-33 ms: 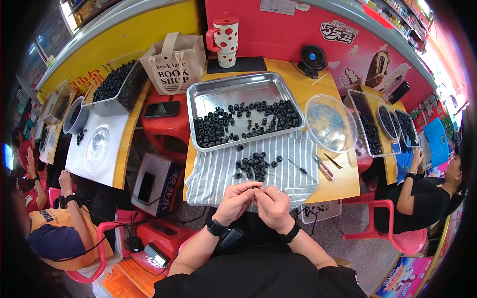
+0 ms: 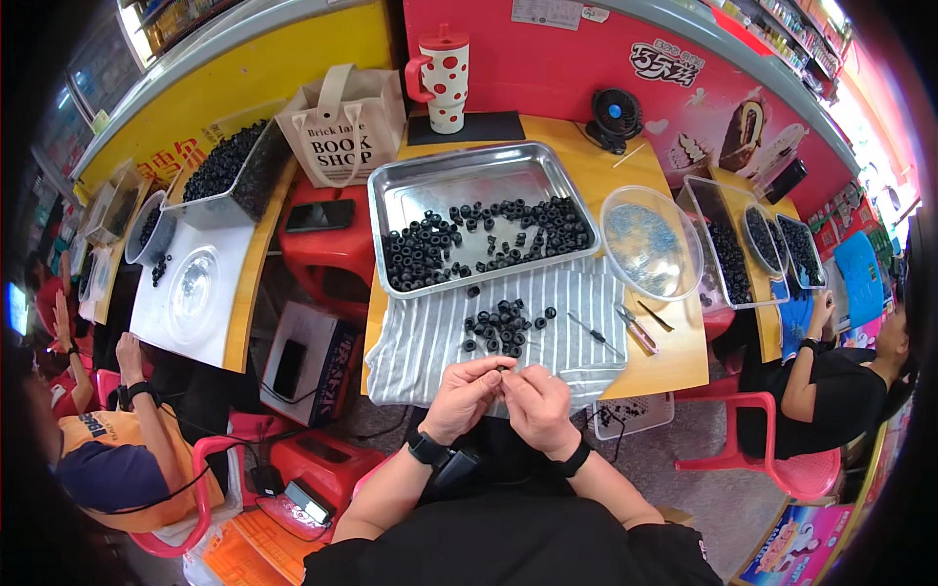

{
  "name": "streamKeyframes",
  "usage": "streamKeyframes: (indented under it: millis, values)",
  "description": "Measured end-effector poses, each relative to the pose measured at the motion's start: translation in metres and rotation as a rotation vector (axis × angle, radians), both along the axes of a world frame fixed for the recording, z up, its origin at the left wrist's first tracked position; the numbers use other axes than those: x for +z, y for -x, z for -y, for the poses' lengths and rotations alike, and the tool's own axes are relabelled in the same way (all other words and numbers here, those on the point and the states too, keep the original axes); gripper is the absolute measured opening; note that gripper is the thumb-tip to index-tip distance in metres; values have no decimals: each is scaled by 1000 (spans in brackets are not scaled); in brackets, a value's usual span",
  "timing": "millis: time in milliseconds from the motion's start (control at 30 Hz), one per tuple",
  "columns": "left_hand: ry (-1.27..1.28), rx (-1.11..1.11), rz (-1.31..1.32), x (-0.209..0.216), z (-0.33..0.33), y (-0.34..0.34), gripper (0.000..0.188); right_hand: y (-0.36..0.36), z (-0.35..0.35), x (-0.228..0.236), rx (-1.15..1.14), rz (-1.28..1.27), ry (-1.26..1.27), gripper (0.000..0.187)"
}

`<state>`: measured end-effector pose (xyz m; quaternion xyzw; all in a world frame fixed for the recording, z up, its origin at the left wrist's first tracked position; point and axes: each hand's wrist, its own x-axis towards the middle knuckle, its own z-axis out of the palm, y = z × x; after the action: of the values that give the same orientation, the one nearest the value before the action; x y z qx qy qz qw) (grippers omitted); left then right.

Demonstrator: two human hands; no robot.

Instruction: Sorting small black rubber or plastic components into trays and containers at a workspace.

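Landmark for all positions: the metal tray on the wooden table.

Both hands were on the near side of the tray, beyond the loose pile as measured from it. Left hand and right hand were together, fingertips meeting and pinched on a small dark piece; the fingers hid most of it, so its shape could not be told. Each wrist wore a dark band.

Striped cloth was spread along the near side of the tray. On it, between tray and hands, lay a loose pile of black ring-shaped parts. More black parts lay inside the tray, gathered mostly toward its left and right ends.

Near right of the tray: a thin dark-handled tool on the cloth, then a pink-handled tool and a slim dark tool. Just beside the tray's right end sat a clear round container holding fine bluish material.

Behind the tray: a red-dotted tumbler, upright, and, farther right, a black fan. Left of the tray: a phone on a red stool.
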<state>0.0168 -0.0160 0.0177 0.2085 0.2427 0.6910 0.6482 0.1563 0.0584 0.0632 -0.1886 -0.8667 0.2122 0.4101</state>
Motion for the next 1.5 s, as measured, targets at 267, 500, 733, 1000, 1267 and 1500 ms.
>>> streamKeyframes:
  millis: [267, 500, 733, 1000, 1267, 1500]
  values:
    - [38, 63, 70, 5, -1, -1, 30, -4, 5, 0, -15, -79, 165, 16]
    - [81, 118, 9, 7, -2, -4, 25, -2, 5, -1, -1, -81, 180, 15]
    - [74, 135, -32, 9, -2, -3, 26, -1, 6, -2, 6, -94, 277, 15]
    - [57, 39, 82, 11, -2, 1, 38, -8, -2, 14, 102, -191, 759, 13]
    - [36, 37, 91, 5, -3, 3, 36, -5, 0, 15, 54, -128, 681, 16]
    - [40, 130, 60, 10, -6, -6, 29, -3, 2, 16, -11, -67, 112, 22]
